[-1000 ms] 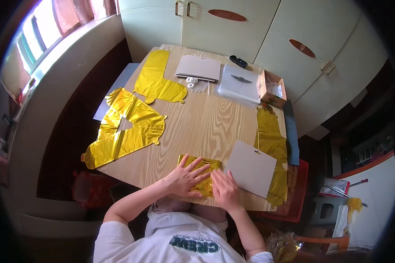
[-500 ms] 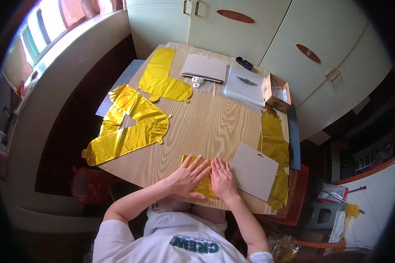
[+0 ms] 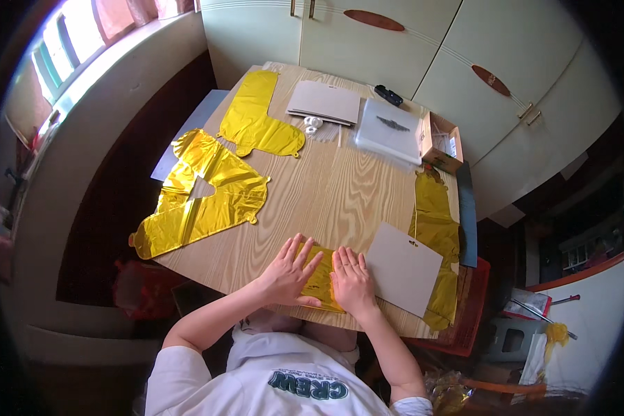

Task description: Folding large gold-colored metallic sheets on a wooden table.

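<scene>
- Left hand [image 3: 288, 274] lies flat, fingers spread, pressing a small folded gold foil balloon [image 3: 321, 277] at the near edge of the worktop [image 3: 333, 194].
- Right hand [image 3: 352, 281] lies flat beside it, fingers together, on the same foil.
- Risk, as I judge it: hard pressing could crease or split the thin foil, or slide it off the edge.
- Grey card [image 3: 403, 267] sits just beside.

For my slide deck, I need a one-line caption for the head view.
Both hands, left hand and right hand, press a gold foil balloon flat on a wooden table.
</scene>
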Demonstrator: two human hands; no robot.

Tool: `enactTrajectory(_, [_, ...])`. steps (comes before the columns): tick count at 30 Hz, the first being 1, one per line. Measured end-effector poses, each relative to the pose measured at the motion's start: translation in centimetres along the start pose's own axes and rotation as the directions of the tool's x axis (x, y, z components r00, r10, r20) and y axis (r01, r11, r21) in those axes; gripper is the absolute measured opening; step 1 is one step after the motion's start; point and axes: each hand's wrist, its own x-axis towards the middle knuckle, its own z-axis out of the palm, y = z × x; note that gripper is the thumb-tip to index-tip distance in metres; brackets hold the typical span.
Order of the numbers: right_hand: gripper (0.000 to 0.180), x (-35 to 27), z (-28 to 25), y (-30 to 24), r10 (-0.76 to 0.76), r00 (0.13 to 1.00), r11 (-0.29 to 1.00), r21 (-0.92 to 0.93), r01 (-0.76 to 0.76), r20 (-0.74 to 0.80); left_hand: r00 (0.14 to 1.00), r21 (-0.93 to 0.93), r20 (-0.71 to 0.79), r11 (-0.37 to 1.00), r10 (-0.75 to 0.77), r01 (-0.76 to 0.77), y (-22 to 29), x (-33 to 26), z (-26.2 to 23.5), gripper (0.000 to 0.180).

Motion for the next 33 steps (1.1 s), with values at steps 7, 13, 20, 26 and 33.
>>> enactTrajectory(7, [0.05,0.0,0.0,0.0,0.012,1.0,0.999,-0.053,-0.012,0.007,0.998,0.026,0.028,0.998,-0.057,0.056,-0.8,-0.9,-0.2,0.11])
enactTrajectory(13, [0.05,-0.1,-0.2,-0.1,0.017,1.0,0.999,-0.044,-0.017,-0.009,0.986,0.067,0.001,0.983,-0.169,0.169,-2.9,-2.7,-0.2,0.104])
enactTrajectory(20, [0.05,-0.2,0.0,0.0,0.014,1.0,0.999,-0.032,-0.014,-0.013,0.93,0.03,-0.179,0.943,-0.321,0.331,-2.3,-2.3,-1.7,0.077])
enactTrajectory(26, [0.051,-0.1,0.2,0.0,0.007,1.0,1.0,-0.026,-0.007,-0.002,0.976,-0.11,-0.175,0.988,-0.131,0.113,3.6,0.7,0.4,0.056])
enactTrajectory(33, [0.051,-0.5,0.1,-0.1,0.033,0.999,0.999,-0.036,-0.032,0.008,0.9,-0.193,-0.187,0.913,-0.393,0.358,1.8,-1.3,-0.8,0.039])
